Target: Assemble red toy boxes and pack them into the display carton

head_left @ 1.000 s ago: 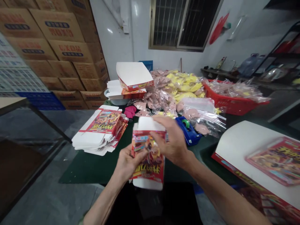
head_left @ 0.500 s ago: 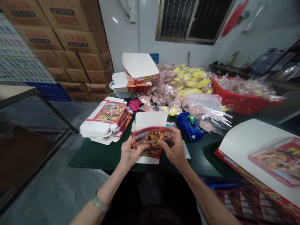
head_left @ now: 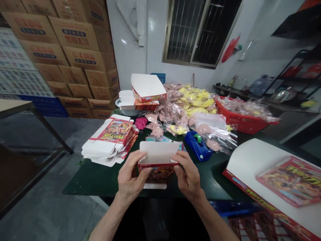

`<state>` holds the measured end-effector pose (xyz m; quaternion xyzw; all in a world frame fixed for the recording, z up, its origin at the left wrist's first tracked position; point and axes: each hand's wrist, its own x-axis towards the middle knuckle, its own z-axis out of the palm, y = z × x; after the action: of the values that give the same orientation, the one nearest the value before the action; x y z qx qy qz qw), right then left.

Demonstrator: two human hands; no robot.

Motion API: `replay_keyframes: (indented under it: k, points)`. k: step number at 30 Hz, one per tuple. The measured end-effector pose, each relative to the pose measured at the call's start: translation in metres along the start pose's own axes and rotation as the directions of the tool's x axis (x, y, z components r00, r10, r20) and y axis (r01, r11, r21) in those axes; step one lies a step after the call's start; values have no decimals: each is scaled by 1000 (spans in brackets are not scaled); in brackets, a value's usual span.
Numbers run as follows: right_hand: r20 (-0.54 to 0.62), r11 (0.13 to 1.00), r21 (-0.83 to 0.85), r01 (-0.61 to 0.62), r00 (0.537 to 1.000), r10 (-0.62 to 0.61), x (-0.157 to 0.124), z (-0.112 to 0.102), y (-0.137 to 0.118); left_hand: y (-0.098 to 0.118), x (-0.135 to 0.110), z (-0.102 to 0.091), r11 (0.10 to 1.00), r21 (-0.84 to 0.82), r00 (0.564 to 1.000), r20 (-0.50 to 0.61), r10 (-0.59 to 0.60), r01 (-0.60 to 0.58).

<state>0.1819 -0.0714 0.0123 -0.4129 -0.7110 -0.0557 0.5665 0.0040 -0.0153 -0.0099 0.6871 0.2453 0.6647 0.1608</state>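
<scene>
The red box is being pinched at either side by fingers of the left hand and right hand, its long mouth being held crosswise between them.

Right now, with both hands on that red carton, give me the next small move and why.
Probably fold the lower white flap inward while steadying the red carton. The left hand and right hand grip its two sides, and that flap sticks out below the printed panel, while the upper white flap stands up behind.
</scene>
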Motion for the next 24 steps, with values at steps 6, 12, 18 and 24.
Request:
replay_keyframes:
  k: [6,12,18,24]
  points:
    - [-8,962,130,-239,970,242,6,-4,-13,18,14,7,991,10,988,-79,-131,132]
    - [192,873,287,-394,917,351,9,-16,-6,27,16,11,678,-500,825,150,-545,539]
    - [93,938,197,-286,958,272,1,-17,1,19,17,15,683,-503,842,216,-494,530]
    - [165,887,322,-331,942,291,-4,-21,-2,22,14,13,701,-546,884,203,-420,459]
